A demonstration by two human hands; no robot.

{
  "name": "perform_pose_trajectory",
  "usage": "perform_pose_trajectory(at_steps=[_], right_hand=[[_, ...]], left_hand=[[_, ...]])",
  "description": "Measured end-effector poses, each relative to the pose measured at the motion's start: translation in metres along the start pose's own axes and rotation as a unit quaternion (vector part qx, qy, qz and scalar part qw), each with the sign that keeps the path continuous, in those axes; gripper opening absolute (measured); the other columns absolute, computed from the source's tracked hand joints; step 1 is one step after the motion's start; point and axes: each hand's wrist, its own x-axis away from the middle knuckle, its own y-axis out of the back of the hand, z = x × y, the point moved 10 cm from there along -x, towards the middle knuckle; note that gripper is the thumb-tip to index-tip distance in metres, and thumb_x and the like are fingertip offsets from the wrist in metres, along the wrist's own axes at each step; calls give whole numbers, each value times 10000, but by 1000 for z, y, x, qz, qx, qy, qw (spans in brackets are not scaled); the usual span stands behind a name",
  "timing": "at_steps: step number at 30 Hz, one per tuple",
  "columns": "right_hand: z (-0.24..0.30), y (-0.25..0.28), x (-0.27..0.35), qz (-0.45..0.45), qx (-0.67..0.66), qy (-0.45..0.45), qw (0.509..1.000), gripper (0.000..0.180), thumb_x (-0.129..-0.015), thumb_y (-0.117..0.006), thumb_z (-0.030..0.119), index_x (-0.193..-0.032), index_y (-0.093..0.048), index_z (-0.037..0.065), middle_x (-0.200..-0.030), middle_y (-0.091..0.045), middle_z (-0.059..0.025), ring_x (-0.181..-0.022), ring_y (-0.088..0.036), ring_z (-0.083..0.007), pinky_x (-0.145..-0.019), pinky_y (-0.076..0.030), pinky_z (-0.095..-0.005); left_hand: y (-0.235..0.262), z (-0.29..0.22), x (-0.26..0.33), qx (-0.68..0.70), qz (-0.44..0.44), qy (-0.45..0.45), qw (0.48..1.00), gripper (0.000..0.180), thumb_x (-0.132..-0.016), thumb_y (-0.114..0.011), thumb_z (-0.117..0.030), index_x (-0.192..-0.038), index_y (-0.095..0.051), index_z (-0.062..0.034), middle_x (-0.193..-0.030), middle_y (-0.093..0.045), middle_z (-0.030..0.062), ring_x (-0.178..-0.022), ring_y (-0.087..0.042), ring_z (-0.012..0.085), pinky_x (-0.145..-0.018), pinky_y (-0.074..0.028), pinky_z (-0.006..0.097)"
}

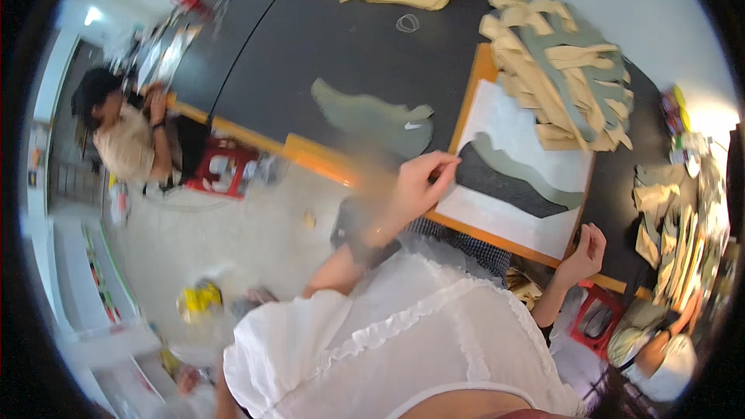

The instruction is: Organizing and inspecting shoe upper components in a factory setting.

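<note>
I see left hand [423,182] fingers pinched on dark grey curved fabric piece [504,186] | right hand [586,252] fingers loosely curled, empty, on orange-edged white board [497,120] | I'd lift slowly, keeping the piece flat

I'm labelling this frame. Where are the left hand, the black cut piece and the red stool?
left hand [423,178], head view, back of hand
black cut piece [497,185], head view, its middle
red stool [596,318], head view, seat top

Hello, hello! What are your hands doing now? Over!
Left hand pinching the dark piece on the white sheet. Right hand resting at board edge, empty. Nothing blocking.
</note>
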Motion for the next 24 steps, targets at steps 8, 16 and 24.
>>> perform_pose_trajectory(at_steps=[8, 16, 24], right_hand=[[72, -42, 26, 112, 54, 18, 992, 100, -868, -624, -36, -928, -698, -67, -1004, -671, -108, -931, -629, -193, -804, -512, -293], [118, -155, 72, 389, -377, -229, 809, 275, -985, -520, 110, -1184, -644, -34, -1040, -663, -99, -953, -574, -148, -865, -452, -288], [124, -143, 75, 392, -385, -189, 814, 281, -984, -531, 125, -1198, -644, -18, -1034, -650, -91, -961, -575, -159, -848, -451, -298]], left_hand=[[-5, -21, 0, 42, -1, -36, 998, 114, -860, -659, -38, -970, -687, -20, -840, -657, 67, -699, -607, 120, -636, -485, 245], [-23, -82, -7, 74, 84, -42, 993, 95, -835, -693, -11, -930, -687, -11, -853, -644, 51, -771, -556, 112, -712, -448, 242], [-36, -94, 0, 67, 92, -75, 991, 138, -798, -732, -45, -936, -727, -36, -847, -666, 66, -719, -617, 139, -668, -487, 260]])
